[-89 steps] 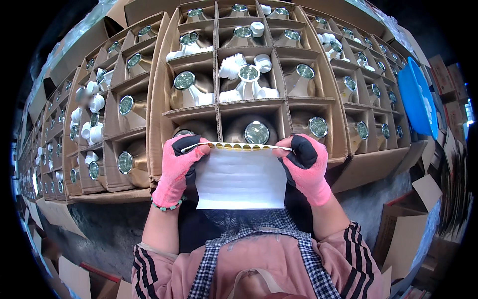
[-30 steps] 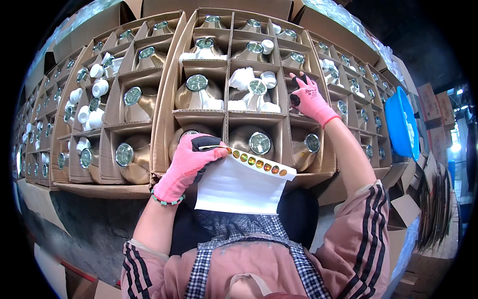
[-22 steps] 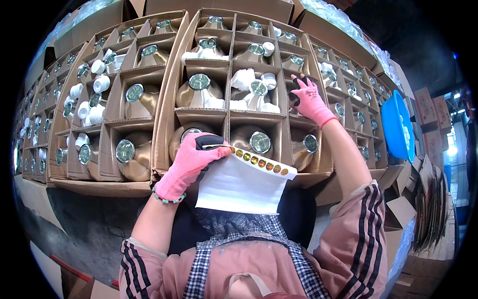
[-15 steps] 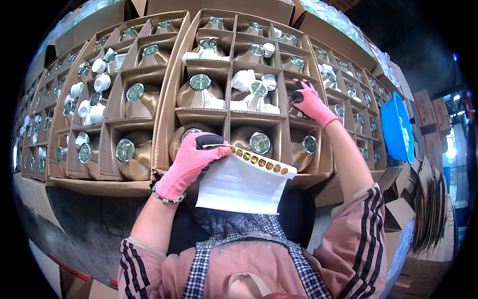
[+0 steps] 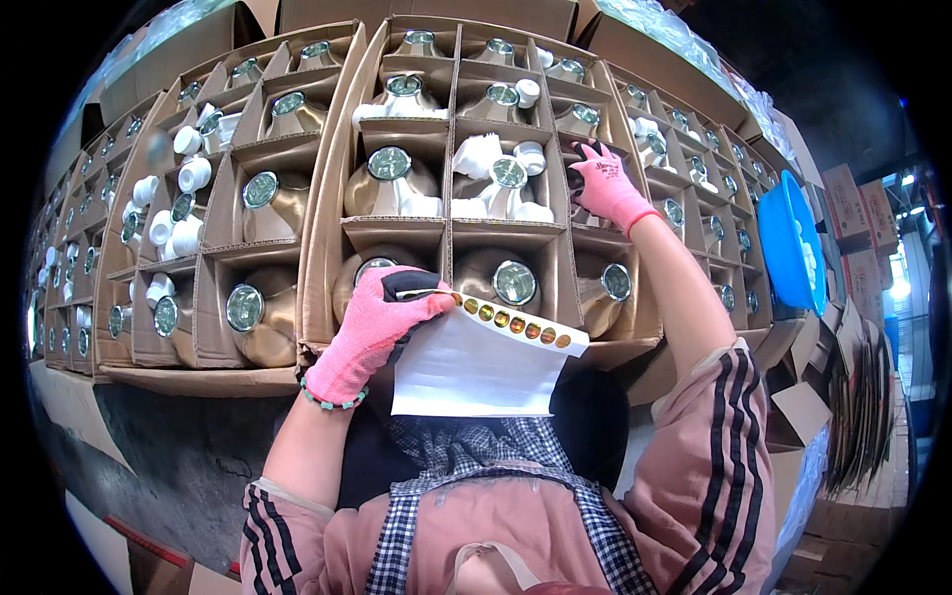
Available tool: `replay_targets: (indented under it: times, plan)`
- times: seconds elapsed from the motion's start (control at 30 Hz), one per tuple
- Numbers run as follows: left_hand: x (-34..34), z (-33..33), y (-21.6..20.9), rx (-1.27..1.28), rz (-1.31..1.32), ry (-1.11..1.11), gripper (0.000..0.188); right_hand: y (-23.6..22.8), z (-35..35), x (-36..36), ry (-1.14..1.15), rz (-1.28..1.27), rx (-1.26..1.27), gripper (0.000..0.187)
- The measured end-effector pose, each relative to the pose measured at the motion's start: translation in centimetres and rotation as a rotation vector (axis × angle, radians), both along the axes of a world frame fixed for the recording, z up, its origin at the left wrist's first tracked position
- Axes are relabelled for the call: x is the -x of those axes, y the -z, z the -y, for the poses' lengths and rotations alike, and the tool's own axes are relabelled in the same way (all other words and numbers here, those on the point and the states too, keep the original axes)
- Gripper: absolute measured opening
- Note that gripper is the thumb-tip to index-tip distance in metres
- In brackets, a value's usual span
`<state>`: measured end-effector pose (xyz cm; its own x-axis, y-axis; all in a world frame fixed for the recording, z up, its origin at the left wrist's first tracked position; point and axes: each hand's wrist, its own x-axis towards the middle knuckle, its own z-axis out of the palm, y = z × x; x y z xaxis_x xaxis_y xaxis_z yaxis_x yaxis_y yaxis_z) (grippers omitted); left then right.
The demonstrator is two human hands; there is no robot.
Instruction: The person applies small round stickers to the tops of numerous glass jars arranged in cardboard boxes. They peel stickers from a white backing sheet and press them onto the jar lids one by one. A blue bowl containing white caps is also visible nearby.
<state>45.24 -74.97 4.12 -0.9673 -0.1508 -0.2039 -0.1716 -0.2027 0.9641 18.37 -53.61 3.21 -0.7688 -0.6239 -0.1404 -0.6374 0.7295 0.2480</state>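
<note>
While your pink-and-black gloved left hand (image 5: 375, 327) pinches the white paper sheet (image 5: 476, 372) by its upper left corner, one row of round gold stickers (image 5: 502, 319) is left; the backing below looks bare. Room opens between sheet and right forearm (image 5: 684, 288). Farther off, brown cardboard dividers (image 5: 607, 242) hem in your matching gloved right hand (image 5: 607, 188), fingers partly spread, contact hidden.

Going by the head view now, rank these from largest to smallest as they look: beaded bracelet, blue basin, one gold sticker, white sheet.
1. White sheet
2. Blue basin
3. Beaded bracelet
4. One gold sticker
</note>
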Motion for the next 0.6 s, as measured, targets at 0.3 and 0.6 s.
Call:
replay_targets:
  times: [0.3,0.6]
  plan:
    - [0.0,0.5,1.4,-0.062,-0.029,-0.023,0.019,-7.6,-1.4,-9.7,0.316,0.494,1.315,0.027]
    - [0.2,0.0,0.9,-0.011,-0.071,-0.042,0.018,-9.0,-0.8,-19.2,-0.011,0.47,0.833,0.026]
